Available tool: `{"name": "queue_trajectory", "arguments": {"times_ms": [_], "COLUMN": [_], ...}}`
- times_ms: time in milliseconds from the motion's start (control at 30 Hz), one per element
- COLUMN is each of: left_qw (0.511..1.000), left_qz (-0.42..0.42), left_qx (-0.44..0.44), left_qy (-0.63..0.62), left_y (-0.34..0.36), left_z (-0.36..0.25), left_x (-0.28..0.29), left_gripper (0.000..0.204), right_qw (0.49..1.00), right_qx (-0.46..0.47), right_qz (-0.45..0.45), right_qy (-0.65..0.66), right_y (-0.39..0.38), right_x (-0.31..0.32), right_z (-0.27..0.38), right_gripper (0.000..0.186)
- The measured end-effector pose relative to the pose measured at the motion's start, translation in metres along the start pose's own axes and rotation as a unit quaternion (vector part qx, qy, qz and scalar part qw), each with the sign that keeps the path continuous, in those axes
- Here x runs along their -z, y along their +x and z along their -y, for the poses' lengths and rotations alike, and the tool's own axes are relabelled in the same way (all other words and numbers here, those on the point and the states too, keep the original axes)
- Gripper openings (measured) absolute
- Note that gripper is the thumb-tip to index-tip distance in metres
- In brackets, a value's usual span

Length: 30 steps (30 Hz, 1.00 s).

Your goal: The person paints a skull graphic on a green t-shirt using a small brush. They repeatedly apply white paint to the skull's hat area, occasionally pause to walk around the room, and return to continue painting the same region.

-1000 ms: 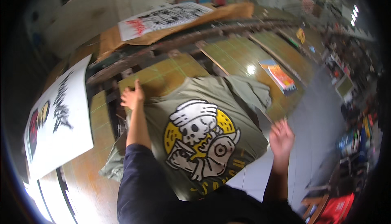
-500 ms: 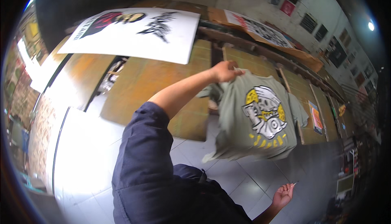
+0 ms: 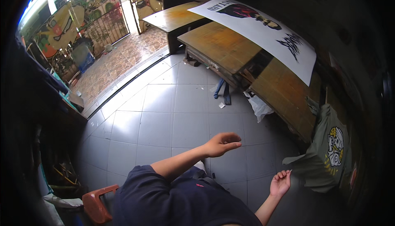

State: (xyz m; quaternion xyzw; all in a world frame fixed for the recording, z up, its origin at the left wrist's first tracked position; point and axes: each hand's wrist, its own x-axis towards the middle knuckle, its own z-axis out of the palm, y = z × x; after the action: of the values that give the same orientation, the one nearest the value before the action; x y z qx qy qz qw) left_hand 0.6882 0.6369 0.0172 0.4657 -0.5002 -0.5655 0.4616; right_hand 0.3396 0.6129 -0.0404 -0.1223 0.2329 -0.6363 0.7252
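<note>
My left hand (image 3: 223,144) is in mid-air over the tiled floor, fingers stretched out and holding nothing. Lower right, my right hand (image 3: 280,183) is closed in a pinch on a small thin whitish stick, whose tip (image 3: 291,170) pokes out past the fingers; the rest is hidden. Beyond that hand, a grey-green T-shirt (image 3: 319,160) with a white and yellow skull print drapes over the edge of the board-topped tables. Neither hand touches the shirt.
Brownish board tables (image 3: 222,47) run along the right, with a large white printed sheet (image 3: 304,67) across them. A plastic bag (image 3: 260,108) hangs below their edge. A red-brown plastic stool (image 3: 96,205) stands lower left. Past a floor track lies brown stone paving (image 3: 119,57).
My left hand has let go of the T-shirt, which now hangs at the tables. My view has turned left, toward the paving and painted wall. The right hand still pinches the stick.
</note>
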Motion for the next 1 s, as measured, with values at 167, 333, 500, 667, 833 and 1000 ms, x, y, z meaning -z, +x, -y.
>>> {"name": "queue_trajectory", "arguments": {"times_ms": [167,333,500,667,833,1000], "left_qw": [0.982,0.956,0.892,0.769,0.692,0.63], "left_qz": [-0.173,-0.273,-0.441,-0.627,-0.7,-0.761], "left_qx": [-0.005,-0.052,-0.093,-0.065,-0.056,-0.054], "left_qy": [-0.075,-0.092,-0.036,-0.105,-0.164,-0.147], "left_y": [-0.076,-0.152,-0.235,-0.314,-0.345,-0.35], "left_z": [0.012,-0.015,-0.032,-0.007,0.014,0.016], "left_x": [0.117,0.238,0.345,0.408,0.455,0.514], "left_gripper": [0.033,0.026,0.024,0.027,0.028,0.03], "right_qw": [0.981,0.921,0.812,0.729,0.661,0.633], "right_qx": [-0.131,-0.254,-0.424,-0.504,-0.596,-0.627], "right_qz": [0.143,0.294,0.377,0.43,0.424,0.439], "right_qy": [-0.025,0.042,0.136,0.172,0.17,0.116], "right_y": [0.055,0.077,0.062,0.033,0.018,0.025], "right_x": [-0.15,-0.313,-0.439,-0.501,-0.539,-0.581], "right_z": [-0.143,-0.333,-0.498,-0.619,-0.728,-0.817], "right_gripper": [0.01,0.009,0.017,0.021,0.022,0.018]}}
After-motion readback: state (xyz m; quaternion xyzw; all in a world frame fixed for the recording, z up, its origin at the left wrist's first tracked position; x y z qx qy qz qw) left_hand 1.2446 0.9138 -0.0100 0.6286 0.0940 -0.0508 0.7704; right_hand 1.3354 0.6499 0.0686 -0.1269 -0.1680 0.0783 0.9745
